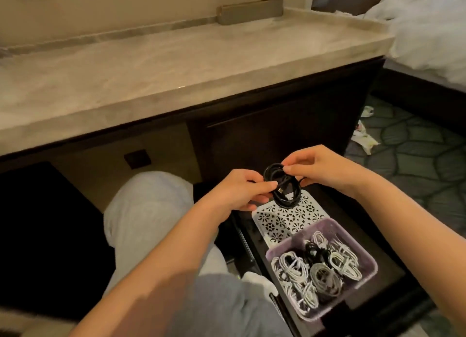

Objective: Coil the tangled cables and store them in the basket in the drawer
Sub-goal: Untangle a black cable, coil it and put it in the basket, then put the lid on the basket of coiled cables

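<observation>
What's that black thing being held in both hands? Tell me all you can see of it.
The black cable is a thin, glossy cord wound into a small round coil of several loops, a plug end showing near its middle. It is held upright in the air above the white patterned basket. The left hand pinches its left side; the right hand pinches its top.

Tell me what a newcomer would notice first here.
The left hand and right hand hold a coiled black cable at centre, above the open drawer. Nearer the camera, a purple basket in that drawer holds coiled white cables. A pale marble counter spans the upper half.
</observation>
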Demonstrator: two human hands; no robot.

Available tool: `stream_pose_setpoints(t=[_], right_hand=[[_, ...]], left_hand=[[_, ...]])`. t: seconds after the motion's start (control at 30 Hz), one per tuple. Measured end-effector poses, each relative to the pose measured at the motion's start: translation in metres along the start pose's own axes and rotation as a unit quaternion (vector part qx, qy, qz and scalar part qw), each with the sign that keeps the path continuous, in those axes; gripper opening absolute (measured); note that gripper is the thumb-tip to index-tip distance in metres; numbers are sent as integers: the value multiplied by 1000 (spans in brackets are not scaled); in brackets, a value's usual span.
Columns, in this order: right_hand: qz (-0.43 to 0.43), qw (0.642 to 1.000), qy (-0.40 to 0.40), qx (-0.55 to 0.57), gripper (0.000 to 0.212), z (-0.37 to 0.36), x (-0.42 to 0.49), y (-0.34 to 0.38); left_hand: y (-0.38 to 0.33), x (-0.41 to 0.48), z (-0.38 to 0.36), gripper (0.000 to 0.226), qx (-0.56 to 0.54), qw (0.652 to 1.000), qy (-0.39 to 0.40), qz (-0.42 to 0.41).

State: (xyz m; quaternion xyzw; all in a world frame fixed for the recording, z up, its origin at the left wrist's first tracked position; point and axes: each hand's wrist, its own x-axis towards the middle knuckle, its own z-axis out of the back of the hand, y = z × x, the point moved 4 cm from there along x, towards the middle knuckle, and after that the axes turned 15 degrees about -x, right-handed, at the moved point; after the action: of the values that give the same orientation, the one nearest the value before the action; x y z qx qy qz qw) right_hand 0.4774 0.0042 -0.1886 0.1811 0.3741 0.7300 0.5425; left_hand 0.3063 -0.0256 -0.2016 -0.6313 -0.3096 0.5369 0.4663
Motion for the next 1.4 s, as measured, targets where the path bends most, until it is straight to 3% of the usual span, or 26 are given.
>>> stream_pose_setpoints(t=[0.17,0.3,0.47,0.57,0.73,0.87,1.0,1.07,1.17,1.33,1.4], right_hand=[[-80,995,53,24,10,-35,-6,-83],[-115,990,76,-28,8,-67,-12,-135],[-97,988,89,-83,25,-97,-30,-172],[-74,986,108,-106,19,-113,-44,-179],[-41,970,155,-182,14,-142,-51,-192],[-26,939,183,-291,29,-161,-53,-196],[-42,924,196,-326,33,-159,-46,-194],[-42,937,199,-282,30,-151,-37,-191],[-58,965,156,-203,22,-128,-17,-190],[-108,981,15,-159,16,-87,23,-195],[-142,979,-2,-148,14,-81,45,-208]], left_hand=[[74,33,-41,17,35,997,5,65],[125,53,-62,32,113,991,4,78],[160,59,-82,35,273,958,38,75],[173,59,-86,28,305,947,62,80],[183,53,-93,37,480,867,132,-13],[190,57,-92,34,514,846,139,-20],[193,62,-90,27,497,854,151,0],[188,69,-86,18,418,901,116,21],[172,88,-71,13,243,969,-11,45],[162,119,-54,12,84,986,-126,76],[166,135,-52,9,42,985,-138,95]])
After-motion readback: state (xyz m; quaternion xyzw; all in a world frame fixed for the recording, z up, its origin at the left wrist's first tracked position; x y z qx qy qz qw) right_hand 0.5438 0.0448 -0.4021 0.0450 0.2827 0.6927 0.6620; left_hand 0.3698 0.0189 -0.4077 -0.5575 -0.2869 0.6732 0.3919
